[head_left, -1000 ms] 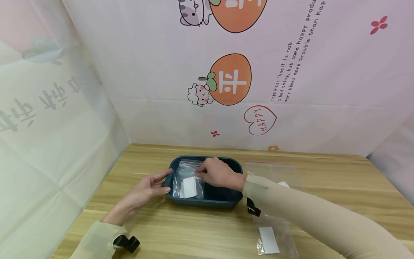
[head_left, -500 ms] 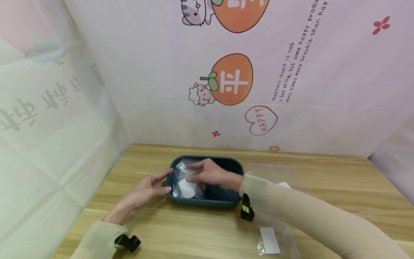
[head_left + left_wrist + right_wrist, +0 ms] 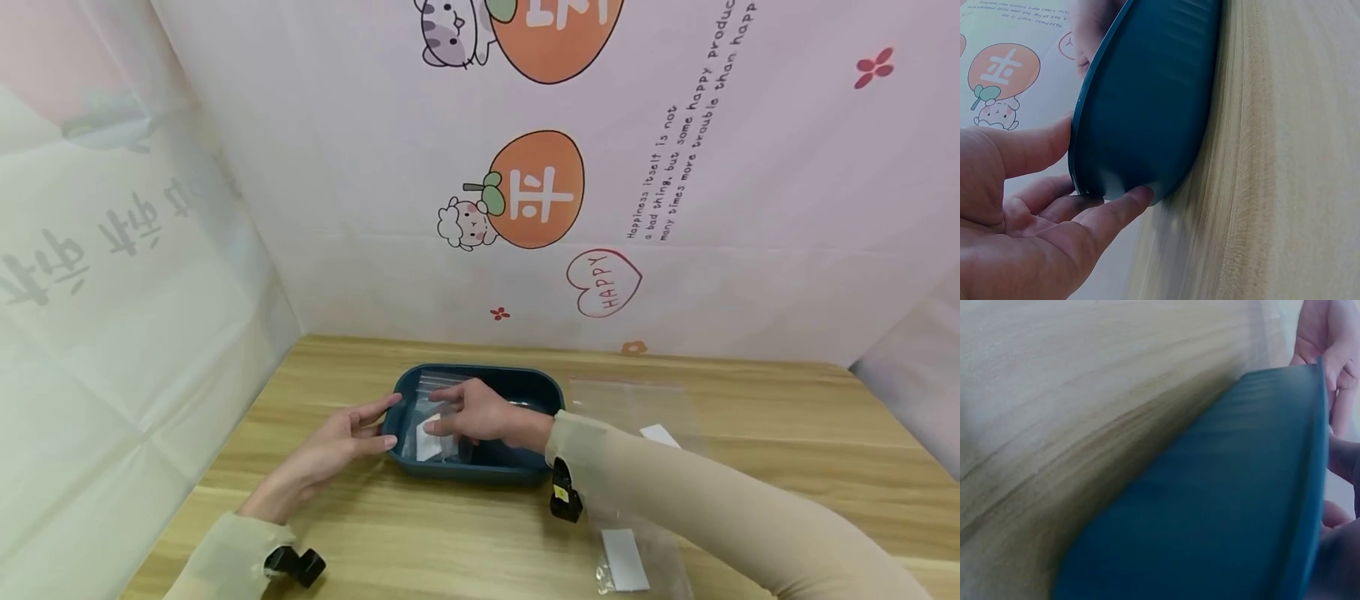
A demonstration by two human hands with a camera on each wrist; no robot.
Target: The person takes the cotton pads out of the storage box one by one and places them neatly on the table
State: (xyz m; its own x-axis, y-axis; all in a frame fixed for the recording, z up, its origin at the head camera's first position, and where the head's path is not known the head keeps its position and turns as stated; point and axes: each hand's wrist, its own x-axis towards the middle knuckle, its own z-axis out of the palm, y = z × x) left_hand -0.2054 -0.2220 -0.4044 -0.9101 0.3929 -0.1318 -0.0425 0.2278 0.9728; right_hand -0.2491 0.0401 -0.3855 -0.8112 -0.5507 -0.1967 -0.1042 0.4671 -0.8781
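Note:
My left hand [image 3: 341, 437] holds the left end of a dark teal plastic tray [image 3: 472, 473], one digit at its rim and another against its outer wall in the left wrist view. Inside the tray's left part lies a clear zip bag [image 3: 432, 383] with a white card [image 3: 427, 446] in it. My right hand [image 3: 486, 414] reaches into the tray over this bag, thumb and index finger apart and overlapping it. Its other fingers are partly hidden. In the right wrist view the tray wall [image 3: 1222, 487] covers most of that hand's work.
On the right of the wooden table [image 3: 420, 542] lie clear plastic bags [image 3: 630, 400], partly under my right forearm. White cards show in them, one upper [image 3: 660, 435] and one lower [image 3: 624, 560]. A printed cloth [image 3: 375, 275] hangs behind the table.
My right hand pinched the zip bag a second ago; its fingers have since spread and moved slightly down and left over it. The bag has shifted and flattened. The left hand stays put.

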